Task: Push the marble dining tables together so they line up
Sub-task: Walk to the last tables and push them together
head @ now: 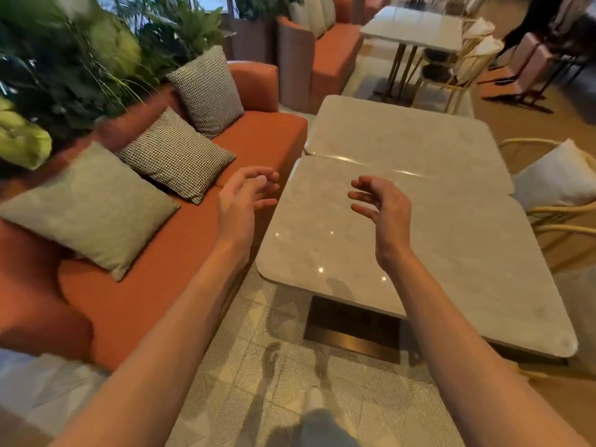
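Since the near table looks heavy, hard and slippery, its edge below the open, empty left hand and right hand should be gripped.

Both bare forearms reach forward, the left hand and right hand raised, palms facing, fingers loosely curled and empty.

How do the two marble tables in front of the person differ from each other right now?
The near table lies under the person's open right hand; no hand is over the far table. The near table's dark base shows beneath its top, while the far table's base is hidden. At the sofa-side end a small notch parts their rounded corners; the near table's corner sits slightly further toward the sofa. Both have pale glossy marble tops with rounded corners, and their edges meet.
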### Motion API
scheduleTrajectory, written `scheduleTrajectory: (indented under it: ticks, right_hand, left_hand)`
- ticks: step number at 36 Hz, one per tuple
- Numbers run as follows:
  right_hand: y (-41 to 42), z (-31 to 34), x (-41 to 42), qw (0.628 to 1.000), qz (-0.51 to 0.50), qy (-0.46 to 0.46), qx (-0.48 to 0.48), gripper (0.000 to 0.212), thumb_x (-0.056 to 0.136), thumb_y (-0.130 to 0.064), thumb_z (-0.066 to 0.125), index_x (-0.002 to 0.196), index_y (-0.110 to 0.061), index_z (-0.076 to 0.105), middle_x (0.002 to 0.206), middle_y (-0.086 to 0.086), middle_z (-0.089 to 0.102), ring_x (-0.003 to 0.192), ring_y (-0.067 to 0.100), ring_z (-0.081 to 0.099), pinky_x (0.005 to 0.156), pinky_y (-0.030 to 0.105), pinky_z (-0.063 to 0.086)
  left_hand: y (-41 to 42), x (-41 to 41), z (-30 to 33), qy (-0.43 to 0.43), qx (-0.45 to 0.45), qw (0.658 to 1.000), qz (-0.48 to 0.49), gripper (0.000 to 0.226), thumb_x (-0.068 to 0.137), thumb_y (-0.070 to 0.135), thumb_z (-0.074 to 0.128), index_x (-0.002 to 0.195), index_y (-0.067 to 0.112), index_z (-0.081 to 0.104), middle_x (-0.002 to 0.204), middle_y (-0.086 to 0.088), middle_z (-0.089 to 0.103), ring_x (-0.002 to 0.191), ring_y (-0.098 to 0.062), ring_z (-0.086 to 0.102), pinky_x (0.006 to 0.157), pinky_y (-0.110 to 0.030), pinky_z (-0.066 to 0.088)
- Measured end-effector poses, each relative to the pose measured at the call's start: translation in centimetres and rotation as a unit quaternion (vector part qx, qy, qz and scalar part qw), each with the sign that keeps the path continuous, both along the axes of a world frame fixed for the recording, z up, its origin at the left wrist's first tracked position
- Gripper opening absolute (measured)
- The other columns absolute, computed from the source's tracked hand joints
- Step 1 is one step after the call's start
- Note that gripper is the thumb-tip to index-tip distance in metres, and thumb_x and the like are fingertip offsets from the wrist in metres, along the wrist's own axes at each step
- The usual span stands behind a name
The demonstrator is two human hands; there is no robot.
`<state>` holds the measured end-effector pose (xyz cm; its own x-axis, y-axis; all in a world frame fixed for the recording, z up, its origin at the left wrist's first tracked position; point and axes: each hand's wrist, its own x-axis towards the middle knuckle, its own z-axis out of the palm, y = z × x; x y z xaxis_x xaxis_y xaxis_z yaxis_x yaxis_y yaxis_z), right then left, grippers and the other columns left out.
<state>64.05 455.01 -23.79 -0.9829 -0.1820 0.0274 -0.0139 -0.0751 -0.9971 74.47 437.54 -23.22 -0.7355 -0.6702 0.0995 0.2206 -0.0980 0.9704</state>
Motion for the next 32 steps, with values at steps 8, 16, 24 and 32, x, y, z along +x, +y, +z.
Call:
scheduleTrajectory:
  ticks: [8, 16, 24, 32]
  right_hand:
    - [-7.5, -2.4, -6.2, 0.999, -0.046, -0.006, -0.017, 0.028, 0.101, -0.018, 0.044, 0.105, -0.009, 0.071, 0.11, 0.014, 0.073, 0.104, 0.033, 0.07, 0.092, 0.049, 0.056]
    - [-16.8, -4.8, -15.9, 0.994, -0.1, -0.032, -0.044, 0.029, 0.099, -0.02, 0.046, 0.106, -0.008, 0.071, 0.106, 0.011, 0.074, 0.101, 0.03, 0.071, 0.087, 0.043, 0.057]
    - [-18.7, -5.5, -21.1, 0.981, -0.184, -0.048, -0.024, 0.029, 0.101, -0.017, 0.048, 0.11, -0.002, 0.071, 0.107, 0.011, 0.075, 0.101, 0.031, 0.071, 0.088, 0.045, 0.056]
    - [-17.6, -6.0, -24.5, 0.941, -0.332, -0.072, 0.005, 0.026, 0.101, -0.015, 0.05, 0.11, -0.003, 0.071, 0.108, 0.011, 0.074, 0.103, 0.032, 0.07, 0.088, 0.045, 0.057]
  left_hand:
    - [-7.9, -6.6, -2.0, -0.011, 0.005, 1.0, -0.016, 0.02, 0.097, 0.004, 0.049, 0.101, 0.007, 0.068, 0.105, -0.011, 0.071, 0.092, -0.021, 0.068, 0.083, -0.043, 0.055]
    - [-17.6, -17.3, -3.8, -0.042, 0.006, 0.997, -0.061, 0.022, 0.096, 0.003, 0.049, 0.093, 0.012, 0.07, 0.1, -0.008, 0.072, 0.09, -0.019, 0.068, 0.077, -0.035, 0.056]
    - [-20.7, -27.3, -4.8, -0.053, 0.027, 0.987, -0.149, 0.024, 0.092, 0.007, 0.051, 0.087, 0.018, 0.073, 0.1, -0.01, 0.074, 0.093, -0.025, 0.068, 0.075, -0.034, 0.056]
    - [-17.7, -38.0, -6.1, -0.066, 0.038, 0.95, -0.303, 0.024, 0.096, 0.002, 0.048, 0.093, 0.01, 0.07, 0.102, -0.013, 0.072, 0.094, -0.027, 0.068, 0.079, -0.04, 0.055]
